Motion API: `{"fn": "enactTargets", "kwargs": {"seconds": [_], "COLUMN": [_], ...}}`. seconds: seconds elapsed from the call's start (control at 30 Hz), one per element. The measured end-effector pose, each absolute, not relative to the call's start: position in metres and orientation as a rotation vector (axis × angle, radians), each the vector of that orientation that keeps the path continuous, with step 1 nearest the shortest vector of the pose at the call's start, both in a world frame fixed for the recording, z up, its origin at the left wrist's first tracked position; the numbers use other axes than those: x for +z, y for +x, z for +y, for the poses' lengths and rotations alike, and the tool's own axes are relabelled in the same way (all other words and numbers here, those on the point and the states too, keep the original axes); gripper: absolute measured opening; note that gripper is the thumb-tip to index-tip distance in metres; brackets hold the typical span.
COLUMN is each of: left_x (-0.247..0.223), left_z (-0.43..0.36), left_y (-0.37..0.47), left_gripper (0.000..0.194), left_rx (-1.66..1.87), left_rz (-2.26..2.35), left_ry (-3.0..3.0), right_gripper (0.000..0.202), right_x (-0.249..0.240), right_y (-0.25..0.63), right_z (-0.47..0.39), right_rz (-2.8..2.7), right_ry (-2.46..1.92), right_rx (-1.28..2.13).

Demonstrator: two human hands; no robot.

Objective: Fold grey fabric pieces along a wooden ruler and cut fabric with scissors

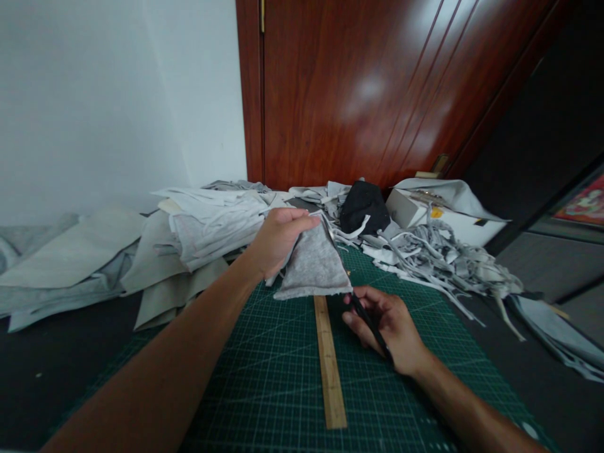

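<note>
A grey piece of fabric (315, 261) hangs in the air above the cutting mat. My left hand (278, 239) pinches it by its upper end, thumb on top. Lower and to the right, my right hand (384, 321) is closed around the black handle of a pair of scissors (365, 319). Their blades run up along the fabric's right edge and are partly hidden behind it. Beneath the fabric, a wooden ruler (330, 371) lies lengthwise on the green cutting mat (278, 390).
Stacks of pale fabric pieces (217, 220) lie at the left and back. A black cloth bundle (364, 207), a white box (448, 217) and a heap of grey fabric strips (438, 255) sit at the back right. Behind stands a brown wooden door (358, 94).
</note>
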State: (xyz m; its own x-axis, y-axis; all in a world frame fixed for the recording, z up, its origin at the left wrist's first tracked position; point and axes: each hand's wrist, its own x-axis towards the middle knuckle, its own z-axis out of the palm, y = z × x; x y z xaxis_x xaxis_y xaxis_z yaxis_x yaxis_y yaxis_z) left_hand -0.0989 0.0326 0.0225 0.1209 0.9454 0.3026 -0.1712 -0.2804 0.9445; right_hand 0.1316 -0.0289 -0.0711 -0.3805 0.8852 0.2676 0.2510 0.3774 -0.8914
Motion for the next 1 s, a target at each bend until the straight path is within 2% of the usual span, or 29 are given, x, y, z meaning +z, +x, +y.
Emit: {"fn": "enactTargets", "kwargs": {"seconds": [0.4,0.77,1.0], "left_x": [0.0218,0.0179,0.0196], "left_z": [0.0314,0.0363,0.0328], "left_y": [-0.1005,-0.1043,-0.1002], "left_gripper": [0.019,0.016,0.015], "left_rx": [1.338,1.289,1.315], "left_rz": [0.874,0.912,0.850], "left_ry": [1.376,1.453,1.321], "right_gripper": [0.022,0.032,0.024], "right_x": [-0.0750,-0.0728,-0.0752], "right_y": [0.1335,0.1282,0.1313], "right_z": [-0.0270,-0.0269,-0.0269], "right_rz": [-1.886,-1.775,-1.839], "right_ry": [-0.991,-1.004,-0.997], "right_rx": [0.959,1.043,0.980]}}
